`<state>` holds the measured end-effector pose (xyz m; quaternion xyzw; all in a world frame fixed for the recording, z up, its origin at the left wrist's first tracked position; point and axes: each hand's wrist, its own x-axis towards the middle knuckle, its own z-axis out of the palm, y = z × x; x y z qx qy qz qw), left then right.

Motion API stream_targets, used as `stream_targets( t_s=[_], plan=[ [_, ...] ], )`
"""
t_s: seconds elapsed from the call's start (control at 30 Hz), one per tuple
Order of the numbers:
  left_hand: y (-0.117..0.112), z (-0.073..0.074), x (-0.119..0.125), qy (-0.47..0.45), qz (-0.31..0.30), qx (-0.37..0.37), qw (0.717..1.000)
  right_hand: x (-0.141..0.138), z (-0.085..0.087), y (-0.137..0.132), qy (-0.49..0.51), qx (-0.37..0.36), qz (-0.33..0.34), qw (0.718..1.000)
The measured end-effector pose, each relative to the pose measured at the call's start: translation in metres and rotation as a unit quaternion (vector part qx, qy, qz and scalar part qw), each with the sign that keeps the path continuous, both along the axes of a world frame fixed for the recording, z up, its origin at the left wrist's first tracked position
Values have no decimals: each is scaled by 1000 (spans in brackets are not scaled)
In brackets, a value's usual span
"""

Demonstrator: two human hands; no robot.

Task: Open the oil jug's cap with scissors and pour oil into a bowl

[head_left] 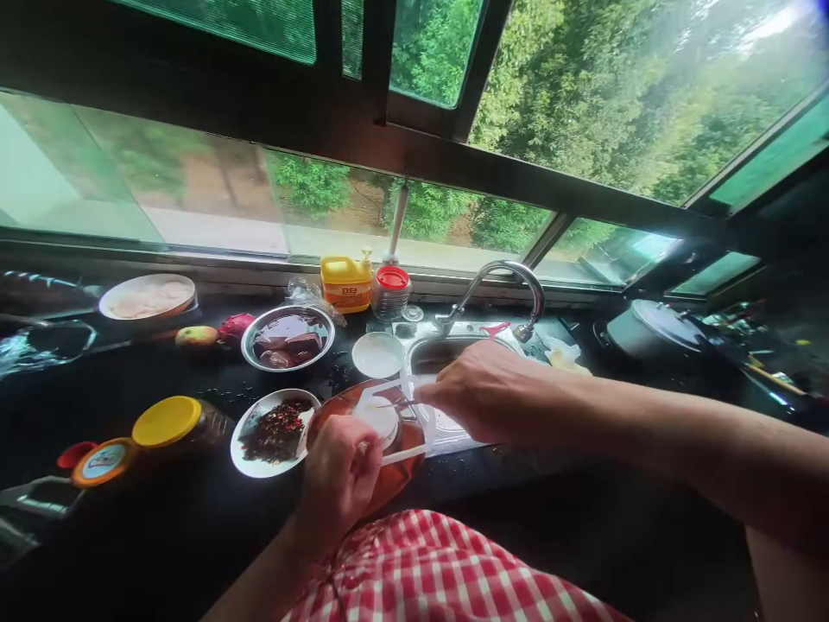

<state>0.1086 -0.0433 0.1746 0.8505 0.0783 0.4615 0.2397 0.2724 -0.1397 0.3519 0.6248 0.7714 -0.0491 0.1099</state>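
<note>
Gripping a thin tool (402, 402), our right hand (476, 389) sits mid-frame. Our left hand (343, 471) curls beside the lid (379, 419); hold unclear.

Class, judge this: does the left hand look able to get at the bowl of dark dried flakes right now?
Probably yes: the bowl lies just beside the left hand, with nothing visible between them, though the hand would likely have to turn from the big jar.
</note>
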Motion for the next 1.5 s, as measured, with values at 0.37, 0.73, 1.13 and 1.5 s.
stream_targets(
  t_s=[0.37,0.73,1.13,1.5],
  plan=[
    [-15,-16,8,-65,87,-12,994,5,13,31,7,-54,81,995],
    [-10,-21,8,-94,37,-18,995,-32,35,57,-133,-147,123,972],
    [-5,-25,8,-90,17,-25,996,-35,46,67,-117,-187,138,965],
    [-4,-27,6,-79,11,-33,996,-41,41,65,-156,-184,127,962]
  ],
)
